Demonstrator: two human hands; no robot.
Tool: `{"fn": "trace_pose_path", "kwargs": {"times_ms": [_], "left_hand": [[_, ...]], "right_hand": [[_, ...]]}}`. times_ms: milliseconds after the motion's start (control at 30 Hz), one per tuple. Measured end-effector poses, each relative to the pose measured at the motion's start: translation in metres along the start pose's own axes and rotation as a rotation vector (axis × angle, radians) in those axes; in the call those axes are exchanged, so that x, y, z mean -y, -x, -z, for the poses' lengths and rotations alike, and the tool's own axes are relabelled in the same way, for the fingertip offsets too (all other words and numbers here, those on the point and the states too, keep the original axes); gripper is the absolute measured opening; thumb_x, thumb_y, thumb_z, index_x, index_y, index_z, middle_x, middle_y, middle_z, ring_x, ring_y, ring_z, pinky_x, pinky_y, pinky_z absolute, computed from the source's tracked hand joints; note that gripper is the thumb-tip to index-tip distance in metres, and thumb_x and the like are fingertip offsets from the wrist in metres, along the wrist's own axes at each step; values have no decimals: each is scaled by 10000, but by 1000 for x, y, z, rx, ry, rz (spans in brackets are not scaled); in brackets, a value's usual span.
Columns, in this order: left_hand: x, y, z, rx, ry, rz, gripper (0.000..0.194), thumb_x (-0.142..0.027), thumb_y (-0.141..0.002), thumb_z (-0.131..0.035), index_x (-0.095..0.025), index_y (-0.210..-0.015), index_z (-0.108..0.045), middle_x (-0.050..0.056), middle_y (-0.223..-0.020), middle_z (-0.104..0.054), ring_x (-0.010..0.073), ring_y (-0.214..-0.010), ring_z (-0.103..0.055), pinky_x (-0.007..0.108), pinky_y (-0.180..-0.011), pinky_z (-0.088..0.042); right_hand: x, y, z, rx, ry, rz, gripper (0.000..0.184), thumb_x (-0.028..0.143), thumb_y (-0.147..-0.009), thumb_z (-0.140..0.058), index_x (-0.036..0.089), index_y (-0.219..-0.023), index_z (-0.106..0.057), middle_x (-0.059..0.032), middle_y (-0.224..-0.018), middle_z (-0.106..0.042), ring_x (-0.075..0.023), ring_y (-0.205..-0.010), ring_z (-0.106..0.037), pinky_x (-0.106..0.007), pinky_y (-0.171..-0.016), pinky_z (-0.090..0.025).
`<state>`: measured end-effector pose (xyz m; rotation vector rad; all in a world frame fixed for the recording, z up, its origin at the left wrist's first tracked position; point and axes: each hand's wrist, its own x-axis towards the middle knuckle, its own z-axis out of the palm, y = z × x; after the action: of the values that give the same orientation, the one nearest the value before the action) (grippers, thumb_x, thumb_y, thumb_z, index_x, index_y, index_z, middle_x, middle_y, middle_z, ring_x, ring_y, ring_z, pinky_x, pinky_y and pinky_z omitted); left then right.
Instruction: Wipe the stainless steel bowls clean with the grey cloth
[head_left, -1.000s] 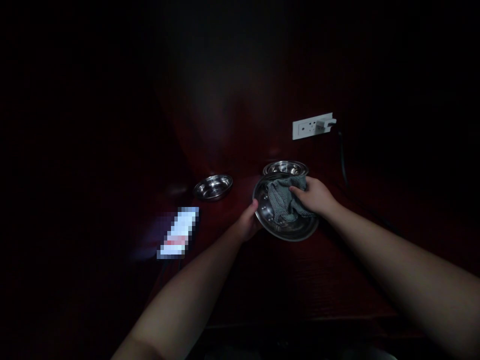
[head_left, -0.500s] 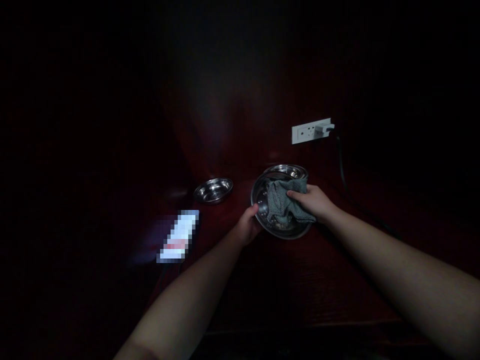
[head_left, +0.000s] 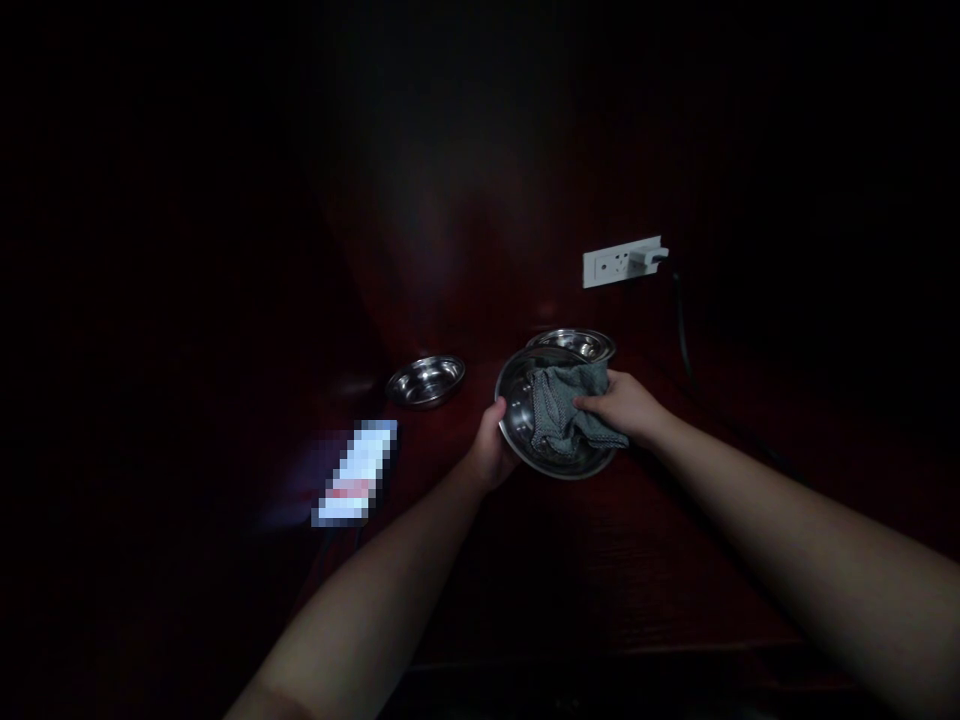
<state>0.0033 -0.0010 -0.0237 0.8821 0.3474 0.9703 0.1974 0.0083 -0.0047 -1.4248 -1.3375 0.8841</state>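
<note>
A shiny metal bowl (head_left: 517, 400) is tilted toward me above the dark red tabletop. My left hand (head_left: 493, 450) grips its left rim, thumb on the edge and the other fingers hidden beneath. Inside the bowl lies a grey-green cloth (head_left: 566, 405), pressed against the inner surface. My right hand (head_left: 626, 405) is closed on this cloth from the right, thumb on top. Just behind the held bowl stands a second metal bowl (head_left: 592, 345), partly covered by it. Farther left, another shallow metal bowl (head_left: 427, 380) rests on the table.
A lit screen (head_left: 356, 470), blurred out, lies left of my left forearm. On the back wall is a white socket panel (head_left: 611, 265) with a plug (head_left: 646, 257) in it. A dark cable (head_left: 682, 325) hangs down from there to the table.
The held bowl has shifted slightly left with my left hand. My right hand and the cloth have also moved a little left over the bowl's inside.
</note>
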Motion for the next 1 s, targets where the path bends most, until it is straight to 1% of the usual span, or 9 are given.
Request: {"fn": "trace_pose_path", "kwargs": {"times_ms": [100, 200, 400, 533, 633, 700, 767, 833, 1000], "left_hand": [[0, 0, 0, -2, -9, 18, 616, -570, -746, -476, -120, -1157, -566, 134, -1157, -618, 323, -1220, -439, 486, -1024, -287], [-1, 0, -1, -7, -19, 22, 614, -566, -739, -486, -122, -1154, -570, 133, -1158, -618, 325, -1218, -441, 488, -1026, -283], [-1, 1, -4, -15, -22, 26, 618, -566, -760, -457, -129, -1188, -549, 134, -1181, -605, 323, -1226, -431, 492, -1038, -263], [-2, 1, -4, -1, -9, 14, 643, -595, -774, -432, -126, -1201, -537, 142, -1217, -579, 320, -1256, -395, 487, -1052, -241], [-1, 2, -2, 42, -13, 19, 682, -650, -763, -411, -146, -1208, -529, 142, -1251, -552, 322, -1267, -377, 494, -1046, -248], [0, 3, 1, 83, -40, 47, 690, -669, -736, -441, -174, -1209, -525, 131, -1267, -540, 325, -1263, -381, 506, -1029, -268], [1, 4, 3, 110, -80, 56, 675, -644, -707, -516, -195, -1211, -519, 123, -1282, -528, 326, -1256, -387, 510, -1013, -288], [3, 4, 4, 125, -109, 43, 668, -617, -685, -566, -199, -1204, -522, 122, -1298, -514, 327, -1253, -390, 506, -1005, -299], [4, 3, 3, 134, -110, 32, 692, -669, -704, -493, -208, -1221, -516, 118, -1324, -491, 328, -1265, -372, 510, -1006, -289]], "right_hand": [[-4, -3, 0, -36, 110, 69, 298, 152, -627, -659, 146, -920, -603, -55, -863, -688, -179, -736, -655, -341, -729, -526], [-6, -4, 1, -49, 172, 101, 318, 163, -635, -660, 148, -947, -596, -66, -902, -685, -188, -783, -654, -350, -758, -519], [-5, -3, 0, -59, 189, 106, 272, 184, -673, -636, 150, -939, -589, -81, -904, -682, -186, -764, -651, -353, -748, -516], [-4, -2, -2, -76, 98, 92, 239, 186, -681, -618, 153, -917, -602, -71, -879, -684, -176, -731, -646, -345, -724, -520], [-3, -2, -3, -91, -38, 56, 213, 197, -683, -612, 149, -891, -610, -68, -862, -687, -170, -696, -645, -329, -688, -525], [-3, -3, -2, -133, -91, 46, 233, 206, -672, -626, 144, -896, -611, -75, -884, -688, -176, -716, -649, -325, -694, -525], [-2, -3, -2, -173, -101, 58, 268, 207, -661, -642, 141, -918, -609, -83, -922, -687, -184, -766, -653, -324, -725, -522], [-1, -3, -2, -183, -90, 69, 289, 205, -657, -650, 140, -935, -607, -86, -948, -686, -187, -801, -654, -324, -751, -518], [-1, 0, -4, -129, -75, 26, 286, 203, -656, -653, 140, -932, -613, -82, -918, -691, -181, -757, -658, -319, -713, -526]]}}
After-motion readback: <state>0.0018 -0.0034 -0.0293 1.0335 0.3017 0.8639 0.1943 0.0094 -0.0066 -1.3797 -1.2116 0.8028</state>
